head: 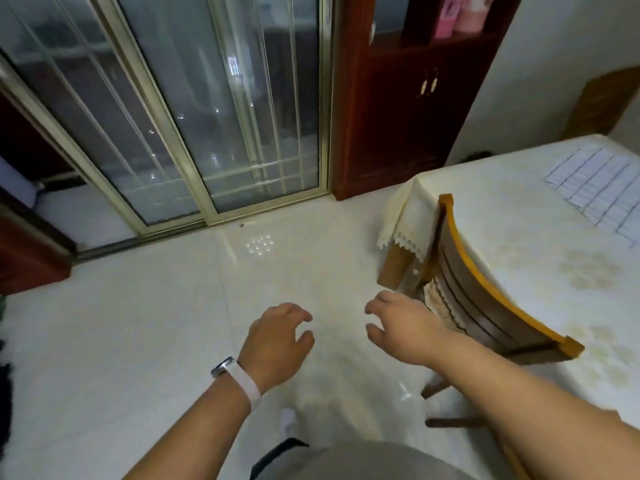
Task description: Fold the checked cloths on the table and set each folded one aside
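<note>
A white checked cloth lies flat on the cream-covered surface, beyond the chair and well apart from both hands. The right hand hangs near the chair's back, the left hand farther from the chair, over the tiled floor — each grip loosely curled, half open, holding nothing. A white wristband circles the left wrist.

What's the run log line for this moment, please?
stage: no fold begun | left hand: empty, above floor | right hand: empty, by chair | checked cloth: flat on table, untouched
</note>
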Demonstrator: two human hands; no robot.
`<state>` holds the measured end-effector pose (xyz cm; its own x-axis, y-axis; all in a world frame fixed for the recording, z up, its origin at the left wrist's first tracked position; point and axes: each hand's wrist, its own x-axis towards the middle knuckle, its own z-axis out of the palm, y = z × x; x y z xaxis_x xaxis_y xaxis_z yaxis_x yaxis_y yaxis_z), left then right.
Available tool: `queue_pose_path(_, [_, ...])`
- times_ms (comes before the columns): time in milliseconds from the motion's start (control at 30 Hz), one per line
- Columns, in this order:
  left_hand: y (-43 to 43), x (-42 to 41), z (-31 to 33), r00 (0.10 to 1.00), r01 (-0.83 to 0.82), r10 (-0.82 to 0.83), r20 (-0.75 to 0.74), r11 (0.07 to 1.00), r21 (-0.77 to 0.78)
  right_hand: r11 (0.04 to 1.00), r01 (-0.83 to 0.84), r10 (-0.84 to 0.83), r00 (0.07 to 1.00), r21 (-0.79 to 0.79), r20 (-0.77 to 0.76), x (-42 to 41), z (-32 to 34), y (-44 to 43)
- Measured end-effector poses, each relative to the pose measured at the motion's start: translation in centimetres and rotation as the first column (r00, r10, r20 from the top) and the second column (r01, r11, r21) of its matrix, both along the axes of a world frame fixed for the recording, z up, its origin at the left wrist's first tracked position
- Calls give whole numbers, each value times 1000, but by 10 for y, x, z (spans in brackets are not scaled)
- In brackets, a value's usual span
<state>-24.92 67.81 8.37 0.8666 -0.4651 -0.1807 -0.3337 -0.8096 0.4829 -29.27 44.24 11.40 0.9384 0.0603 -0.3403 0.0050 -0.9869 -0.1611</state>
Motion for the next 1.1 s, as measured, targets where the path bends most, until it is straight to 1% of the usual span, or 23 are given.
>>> queue_pose_path(100, [18, 62, 8, 999, 46, -46, 12, 999, -27, 999, 24, -23, 999, -32, 36, 51, 13, 17])
queue_pose_path(233, [31, 125, 12, 997, 74, -74, 18, 997, -27, 997, 74, -75, 996, 14, 48, 96, 14, 32])
queue_pose_path(333, [30, 161, 10, 995, 104, -103, 15, 994, -41, 994, 113, -113, 993, 13, 34, 122, 8, 34])
queue_pose_path(500, [13, 214, -4, 993, 112, -113, -22, 993, -44, 988, 151, -151, 988, 23, 5, 167, -4, 19])
queue_pose_path(600, [-2, 243, -8, 988, 149, -149, -49, 989, -5, 978, 194, -194, 981, 73, -10, 199, -19, 5])
queue_pose_path(667, [-12, 269, -10, 989, 133, -132, -63, 991, 15, 976, 190, -190, 982, 108, -9, 230, -29, -8])
queue_pose_path(733, [-23, 300, -12, 993, 108, -107, -46, 994, 15, 976, 171, -173, 985, 132, 6, 267, -36, -24])
queue_pose_path(800, [-38, 332, -10, 995, 91, -89, -49, 995, 34, 973, 167, -172, 985, 162, 17, 306, -39, -41])
queue_pose_path(933, [-97, 396, 2, 996, 66, -66, -67, 998, -12, 963, 165, -172, 985, 213, 12, 373, -34, -87])
queue_pose_path(1000, [-136, 421, 10, 992, 106, -107, -68, 994, -6, 961, 173, -182, 983, 218, 21, 394, -30, -115])
queue_pose_path(1100, [-190, 459, 15, 985, 172, -172, -26, 985, -19, 964, 190, -203, 978, 186, 54, 423, -17, -159])
